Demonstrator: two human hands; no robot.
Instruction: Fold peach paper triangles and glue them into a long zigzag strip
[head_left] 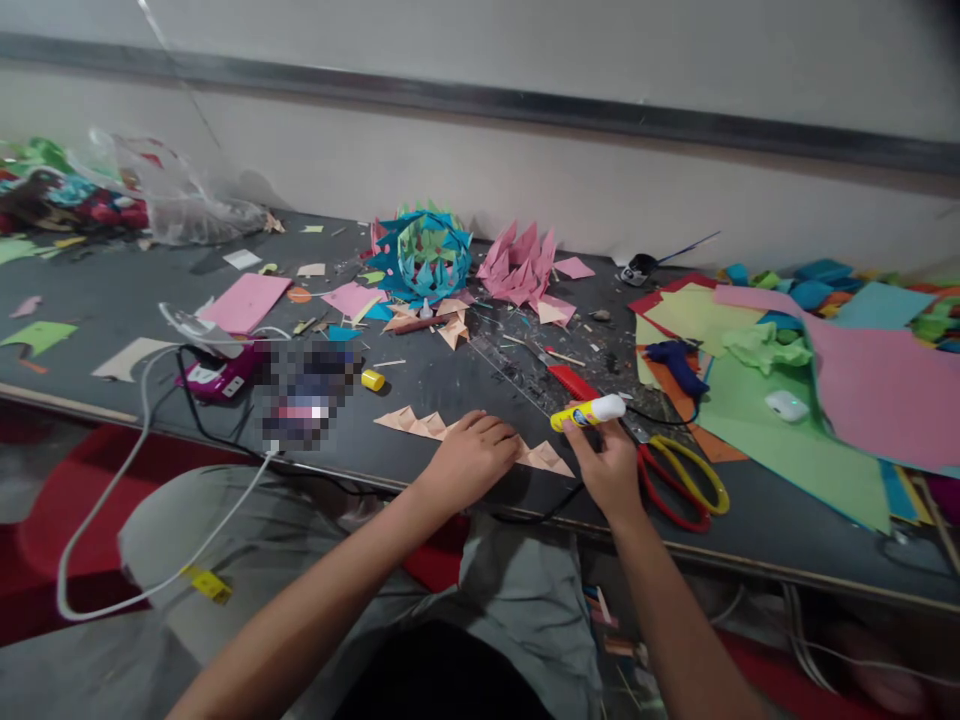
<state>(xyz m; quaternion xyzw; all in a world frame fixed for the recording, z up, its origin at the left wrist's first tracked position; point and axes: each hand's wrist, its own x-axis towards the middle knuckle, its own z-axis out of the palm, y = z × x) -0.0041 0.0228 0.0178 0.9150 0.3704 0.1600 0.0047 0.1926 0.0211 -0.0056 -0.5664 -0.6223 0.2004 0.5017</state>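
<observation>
Bare forearms reach over a cluttered dark table, the left hand resting on a folded peach paper strip near the front edge, any pinch hidden beneath, while the right, apart from it, grips a glue stick. Uneven left-hand pressure could crush the strip's points; a careless right wrist could knock the adjacent scissors.

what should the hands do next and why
Probably lower the glue stick onto the folded peach strip: the right hand holds the stick just beside it, a yellow cap lies apart on the table, and the left hand rests over the strip, seemingly steadying it.
</observation>
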